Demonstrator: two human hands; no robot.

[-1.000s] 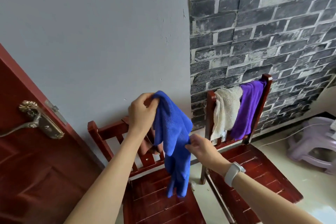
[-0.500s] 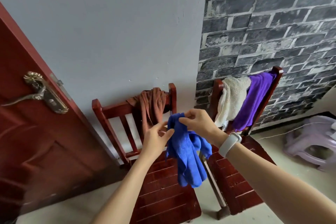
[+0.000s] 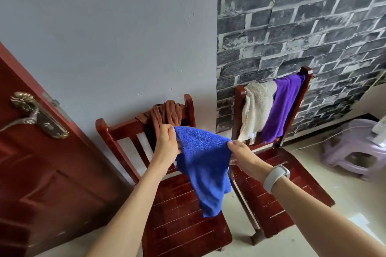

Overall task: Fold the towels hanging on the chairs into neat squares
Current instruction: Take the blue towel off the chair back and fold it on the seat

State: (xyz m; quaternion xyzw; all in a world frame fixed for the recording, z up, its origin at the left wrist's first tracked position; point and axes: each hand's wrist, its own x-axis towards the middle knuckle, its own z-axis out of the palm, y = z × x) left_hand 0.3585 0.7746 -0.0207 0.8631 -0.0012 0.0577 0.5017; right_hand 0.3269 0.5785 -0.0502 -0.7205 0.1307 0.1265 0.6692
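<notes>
A blue towel (image 3: 205,165) hangs spread in the air above the left chair (image 3: 183,221). My left hand (image 3: 167,144) pinches its upper left corner and my right hand (image 3: 242,155) pinches its upper right corner. The towel's lower end droops to a point over the seat. A brown towel (image 3: 165,113) is bunched over the left chair's backrest. On the right chair (image 3: 277,192), a white towel (image 3: 255,110) and a purple towel (image 3: 282,106) hang side by side over the backrest.
A dark red door (image 3: 41,173) with a brass handle (image 3: 31,115) stands at the left. A pale purple plastic stool (image 3: 355,148) sits on the floor at the right. Grey wall and brick-pattern wall stand behind the chairs.
The blue towel was bunched between my hands; now my hands have moved apart and it is stretched open along its top edge. The view has also shifted a little.
</notes>
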